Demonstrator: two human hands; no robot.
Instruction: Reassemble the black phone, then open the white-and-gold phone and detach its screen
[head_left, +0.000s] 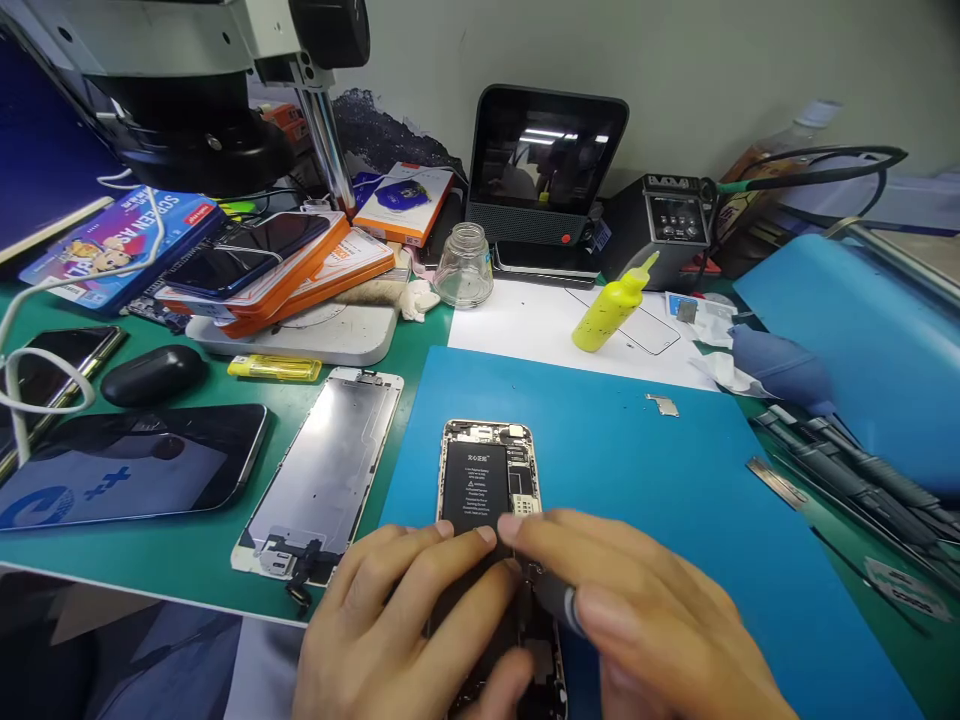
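Observation:
An opened phone [531, 460] lies on the blue mat with its insides showing. Inside it, a black battery [475, 485] with white print fills the left side. My left hand [405, 610] rests over the lower half of the phone, fingers stretched out and fingertips on the battery. Close against its right, my right hand [652, 600] is closed round a dark tool with a metal ring [556, 600]; its tip is hidden, so its kind is unclear. Left of the phone lies a detached screen assembly [322, 465], metal back up, with a dark flex cable at its lower end.
A small metal plate [663, 405] lies on the blue mat [630, 450]. Behind stand a yellow squeeze bottle [611, 310], a glass jar [465, 268] and a smart display [546, 160]. Tweezers [847, 455] lie at right. A microscope head [195, 120] overhangs the left, above boxes and phones.

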